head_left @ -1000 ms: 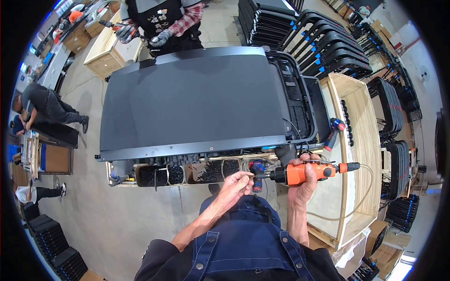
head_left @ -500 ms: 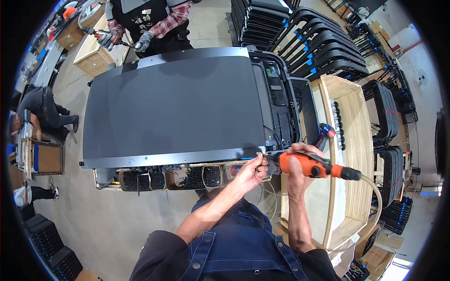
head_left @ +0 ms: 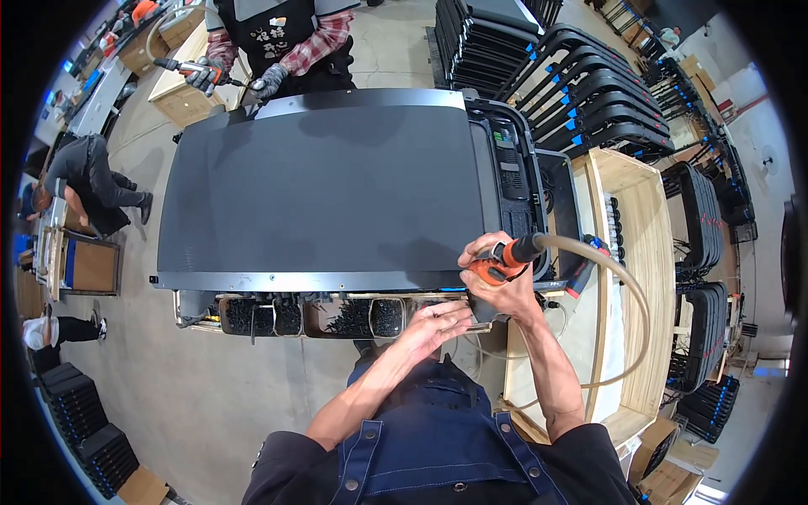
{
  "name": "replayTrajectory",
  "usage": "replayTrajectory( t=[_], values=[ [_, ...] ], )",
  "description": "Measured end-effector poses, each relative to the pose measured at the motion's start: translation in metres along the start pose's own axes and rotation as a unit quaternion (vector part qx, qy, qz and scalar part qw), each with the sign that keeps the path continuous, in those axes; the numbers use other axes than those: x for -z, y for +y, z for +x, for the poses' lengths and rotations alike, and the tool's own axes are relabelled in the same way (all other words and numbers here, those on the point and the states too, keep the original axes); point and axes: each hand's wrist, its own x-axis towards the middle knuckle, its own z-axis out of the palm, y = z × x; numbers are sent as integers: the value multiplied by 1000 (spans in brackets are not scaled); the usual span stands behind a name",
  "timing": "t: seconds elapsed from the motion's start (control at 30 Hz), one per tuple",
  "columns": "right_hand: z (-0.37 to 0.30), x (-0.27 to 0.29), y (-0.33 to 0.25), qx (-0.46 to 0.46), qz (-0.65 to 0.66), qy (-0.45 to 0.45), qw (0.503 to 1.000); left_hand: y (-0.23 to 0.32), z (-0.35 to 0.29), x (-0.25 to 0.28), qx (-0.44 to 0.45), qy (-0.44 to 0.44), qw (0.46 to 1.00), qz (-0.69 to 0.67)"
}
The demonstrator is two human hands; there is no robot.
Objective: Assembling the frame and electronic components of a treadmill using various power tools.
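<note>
My right hand (head_left: 507,290) grips an orange power screwdriver (head_left: 497,268) with a hose at its top end. The driver stands near upright, just off the treadmill's near right corner, its tip hidden by my hands. Beside its lower end is my left hand (head_left: 436,326), fingers stretched toward it; whether anything small lies in them I cannot see. The treadmill (head_left: 324,189) has a dark belt and silver side rails (head_left: 252,280). Under its near rail, a row of bins (head_left: 313,318) holds dark screws.
A wooden crate (head_left: 644,286) stands at my right, with a red-and-blue tool (head_left: 581,273) by its edge. The pale hose (head_left: 646,311) loops over it. Across the treadmill, a person with gloved hands (head_left: 269,77) holds another driver (head_left: 189,69). Black frames (head_left: 589,88) are stacked behind.
The driver has swung from lying level to near upright and moved left with my right hand. My left hand has dropped off the rail's corner, its fingers opening from a pinch.
</note>
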Motion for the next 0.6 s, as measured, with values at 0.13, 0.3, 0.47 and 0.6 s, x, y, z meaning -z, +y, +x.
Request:
replayTrajectory(
  t=[0.13, 0.3, 0.47, 0.6],
  values=[
    [1, -4, 1, 13, 20, 0, 1000, 12, -29, 3, -43, 17, 995, 91],
    [-5, -3, 4, 7, 4, 22, 1000, 21, -55, 1, -152, 1, 970, 191],
    [-8, -9, 5, 41, -33, 23, 998, 32, -68, 2, -199, -23, 973, 116],
    [-8, -9, -11, 15, 15, 82, 996, 30, -71, 18, -112, -21, 980, -164]
  ],
)
